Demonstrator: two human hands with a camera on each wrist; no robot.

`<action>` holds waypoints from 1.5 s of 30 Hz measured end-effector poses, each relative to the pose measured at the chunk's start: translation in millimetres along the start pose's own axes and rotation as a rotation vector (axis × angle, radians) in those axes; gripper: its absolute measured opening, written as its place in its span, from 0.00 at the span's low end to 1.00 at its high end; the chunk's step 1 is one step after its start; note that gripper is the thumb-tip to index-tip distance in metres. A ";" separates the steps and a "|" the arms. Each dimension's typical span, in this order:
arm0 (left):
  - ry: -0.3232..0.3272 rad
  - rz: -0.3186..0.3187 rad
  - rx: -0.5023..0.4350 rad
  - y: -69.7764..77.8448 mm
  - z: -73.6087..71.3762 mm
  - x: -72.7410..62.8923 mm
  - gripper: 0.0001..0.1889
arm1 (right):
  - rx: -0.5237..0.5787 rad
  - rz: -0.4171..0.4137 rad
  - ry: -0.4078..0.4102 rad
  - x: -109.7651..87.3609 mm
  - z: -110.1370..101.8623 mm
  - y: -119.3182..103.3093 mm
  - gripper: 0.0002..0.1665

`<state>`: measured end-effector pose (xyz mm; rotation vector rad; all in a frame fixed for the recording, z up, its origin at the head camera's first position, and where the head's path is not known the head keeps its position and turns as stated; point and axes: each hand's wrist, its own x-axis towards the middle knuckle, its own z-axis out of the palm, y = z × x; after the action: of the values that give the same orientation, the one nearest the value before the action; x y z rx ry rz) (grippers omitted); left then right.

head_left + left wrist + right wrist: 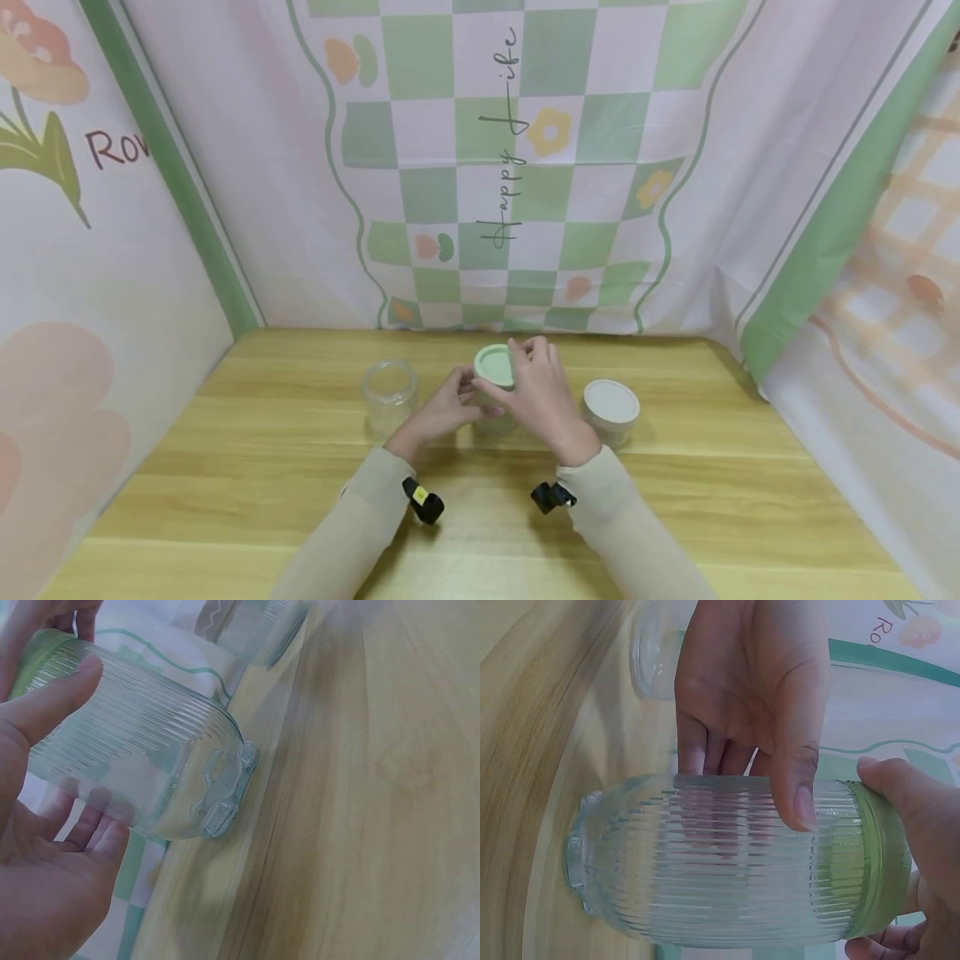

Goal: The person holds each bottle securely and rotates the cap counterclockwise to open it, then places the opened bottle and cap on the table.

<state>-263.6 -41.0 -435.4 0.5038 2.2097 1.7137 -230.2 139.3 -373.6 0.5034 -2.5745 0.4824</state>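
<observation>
A ribbed clear glass jar (705,900) stands upright in the middle of the table, its small-footed base right at the wood. On its mouth sits a green lid (493,367). My left hand (447,406) holds the jar's body from the left, thumb on the near side and fingers around the far side. With thumb and fingers, my right hand (542,392) grips the lid's rim from the right. In the right wrist view the rim of the green lid (881,862) meets the glass all along its visible edge.
Left of the hands is a clear glass jar (389,396) without a lid. To the right, close by my right wrist, stands another jar with a white lid (611,402). A patterned curtain (487,192) hangs at the back edge of the wooden table (480,533).
</observation>
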 end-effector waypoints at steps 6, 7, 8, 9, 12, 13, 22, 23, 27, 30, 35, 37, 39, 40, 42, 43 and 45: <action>-0.007 0.015 -0.009 -0.3 0.1 -0.5 0.46 | 0.041 0.009 -0.018 -0.5 -0.4 1.6 0.51; -0.007 0.016 -0.009 -0.3 0.1 -0.5 0.46 | 0.051 0.012 -0.024 -0.5 -0.3 2.1 0.51; -0.007 0.015 -0.008 -0.4 0.0 -0.4 0.46 | 0.063 0.015 -0.031 -0.4 -0.6 2.6 0.51; -0.007 0.016 -0.006 -0.5 0.0 -0.3 0.46 | 0.075 0.017 -0.039 -0.4 -1.4 3.0 0.52; -0.005 0.020 -0.006 -0.6 -0.1 0.0 0.46 | 0.117 0.022 -0.066 0.1 -3.4 5.3 0.51; -0.004 0.022 -0.007 -0.8 -0.1 0.2 0.47 | 0.136 0.026 -0.078 0.4 -4.5 6.1 0.51; 0.006 -0.004 -0.017 0.2 0.6 -0.2 0.49 | 0.273 0.006 -0.209 6.8 -15.0 18.2 0.50; 0.004 -0.003 -0.019 0.3 0.6 -0.2 0.49 | 0.290 -0.002 -0.223 8.0 -15.3 20.5 0.49; -0.008 0.012 -0.030 0.2 0.3 0.2 0.48 | 0.374 -0.036 -0.288 12.8 -17.6 28.6 0.48; -0.014 0.025 -0.032 -0.2 0.2 0.1 0.47 | 0.447 -0.034 -0.353 16.2 -18.6 34.6 0.46; -0.011 0.027 -0.032 -0.6 0.5 0.5 0.48 | 0.547 -0.032 -0.434 21.0 -17.9 43.9 0.47; -0.011 0.030 -0.038 -0.8 0.6 0.9 0.48 | 0.563 -0.045 -0.447 22.1 -17.3 45.9 0.47; -0.013 0.033 -0.040 -0.4 0.7 0.8 0.47 | 0.578 -0.064 -0.456 22.1 -17.1 47.1 0.48; -0.012 0.033 -0.039 -0.3 0.8 0.7 0.47 | 0.589 -0.069 -0.460 22.1 -16.7 47.3 0.48; -0.012 0.034 -0.040 -0.2 0.8 0.3 0.47 | 0.603 -0.086 -0.465 21.8 -15.9 47.8 0.49; -0.012 0.033 -0.041 -0.1 0.8 -0.1 0.47 | 0.610 -0.095 -0.467 21.4 -15.6 47.9 0.50; -0.013 0.032 -0.045 -0.1 0.6 -0.3 0.47 | 0.620 -0.104 -0.464 20.4 -14.6 47.9 0.50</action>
<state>-263.0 -40.6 -435.7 0.5404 2.1603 1.7662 -261.9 181.7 -362.9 1.0585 -2.7693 1.2667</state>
